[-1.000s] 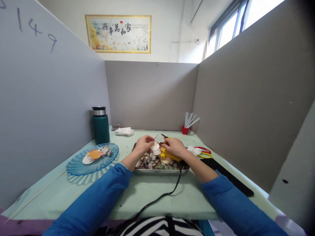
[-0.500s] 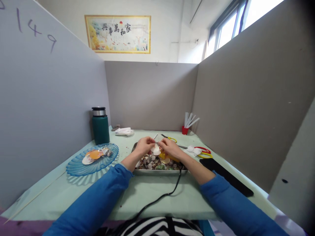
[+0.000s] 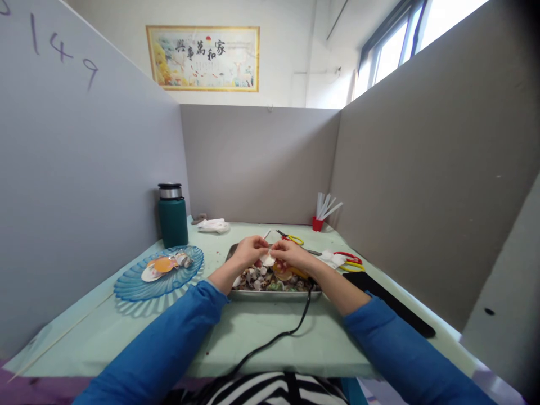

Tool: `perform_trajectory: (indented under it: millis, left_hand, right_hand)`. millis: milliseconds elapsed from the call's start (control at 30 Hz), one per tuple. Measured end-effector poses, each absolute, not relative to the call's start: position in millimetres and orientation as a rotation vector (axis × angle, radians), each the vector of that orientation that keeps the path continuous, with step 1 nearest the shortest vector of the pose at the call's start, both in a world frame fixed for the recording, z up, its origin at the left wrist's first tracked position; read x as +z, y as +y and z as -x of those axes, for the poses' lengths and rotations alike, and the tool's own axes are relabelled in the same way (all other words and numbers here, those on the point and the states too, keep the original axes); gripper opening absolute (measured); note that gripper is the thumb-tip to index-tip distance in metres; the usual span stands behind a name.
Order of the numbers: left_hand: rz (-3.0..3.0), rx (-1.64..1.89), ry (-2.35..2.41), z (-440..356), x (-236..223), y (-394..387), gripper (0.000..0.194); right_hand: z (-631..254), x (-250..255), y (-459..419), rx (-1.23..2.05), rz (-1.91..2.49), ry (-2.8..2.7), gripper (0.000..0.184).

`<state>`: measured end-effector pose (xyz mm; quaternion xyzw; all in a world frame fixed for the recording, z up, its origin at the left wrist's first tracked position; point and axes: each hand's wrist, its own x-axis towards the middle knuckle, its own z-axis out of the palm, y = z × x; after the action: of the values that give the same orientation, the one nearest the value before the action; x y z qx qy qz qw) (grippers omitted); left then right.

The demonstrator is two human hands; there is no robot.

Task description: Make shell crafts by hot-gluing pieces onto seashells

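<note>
Over a metal tray [image 3: 274, 295] of mixed seashells, my left hand [image 3: 248, 251] and my right hand [image 3: 292, 254] meet fingertip to fingertip. Both pinch a pale white shell [image 3: 267, 259] held between them just above the pile. A yellow glue gun [image 3: 291, 273] lies in the tray under my right hand, mostly hidden, and its black cable [image 3: 291, 329] runs toward me off the table's front edge.
A blue glass plate [image 3: 139, 287] with a few shells sits at the left, a green flask [image 3: 172, 216] behind it. Yellow-handled scissors [image 3: 293, 238], red-and-yellow scissors [image 3: 350, 261], a red cup of white sticks [image 3: 318, 222], a black flat object [image 3: 392, 304] lie right. Grey partitions enclose the table.
My right hand has left the yellow glue gun and moved left to join my left hand on the white shell; the glue gun now lies in the tray.
</note>
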<state>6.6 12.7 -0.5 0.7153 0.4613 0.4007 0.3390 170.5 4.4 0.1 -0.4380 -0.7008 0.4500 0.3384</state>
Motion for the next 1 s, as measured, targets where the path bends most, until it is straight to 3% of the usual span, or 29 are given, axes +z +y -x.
perform_trajectory:
  millis: [667,1000]
  left_hand:
    - [-1.826,1.115,1.144,-7.1,-0.6,13.0,0.022]
    - [-1.918,0.964,1.269,-8.9,5.2,4.2,0.013]
  right_hand:
    - [-171.4,-8.0,10.0,0.976,0.918,-1.852,0.010]
    - [-172.3,-12.8,12.9,0.871,1.058,-1.944,0.011]
